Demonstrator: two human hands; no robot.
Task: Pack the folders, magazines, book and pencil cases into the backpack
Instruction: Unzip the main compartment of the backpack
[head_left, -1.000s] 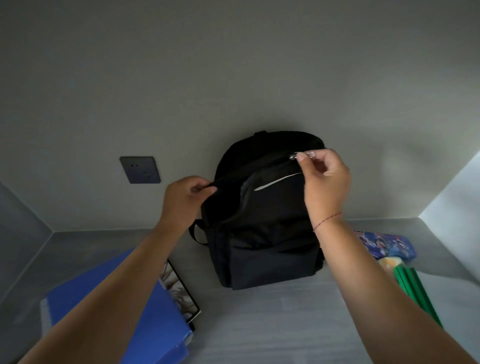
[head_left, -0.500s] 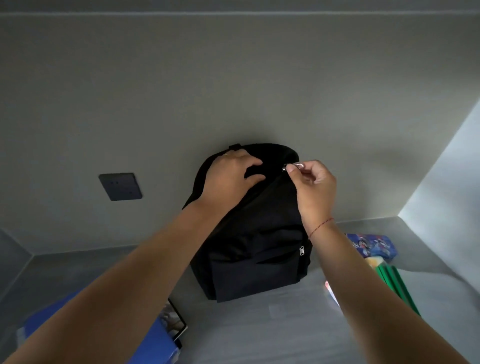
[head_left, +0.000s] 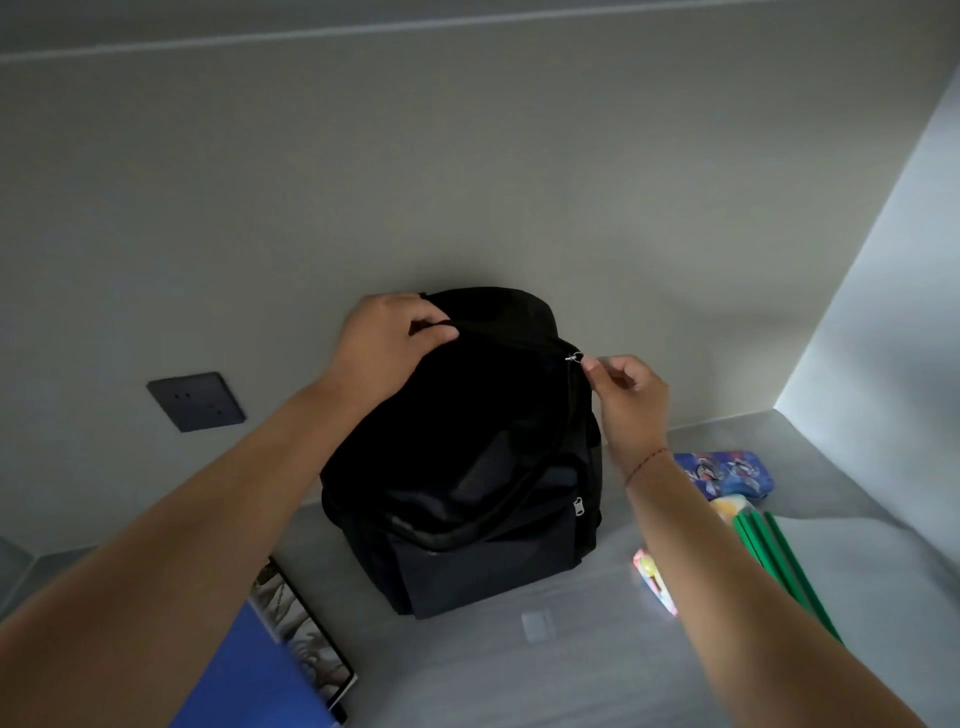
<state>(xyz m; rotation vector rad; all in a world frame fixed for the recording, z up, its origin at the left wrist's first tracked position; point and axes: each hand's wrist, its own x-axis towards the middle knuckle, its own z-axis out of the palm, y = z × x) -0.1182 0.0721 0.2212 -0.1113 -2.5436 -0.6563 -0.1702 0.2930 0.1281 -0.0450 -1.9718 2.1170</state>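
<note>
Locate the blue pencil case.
In the head view, the blue pencil case lies on the table's right side, right of the backpack, just behind the green folders.

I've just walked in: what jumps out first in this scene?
A black backpack stands upright against the wall in the middle of the grey table. The left hand grips its top while the right hand pinches a silver zipper pull. A blue folder lies bottom left; a blue pencil case sits right.
</note>
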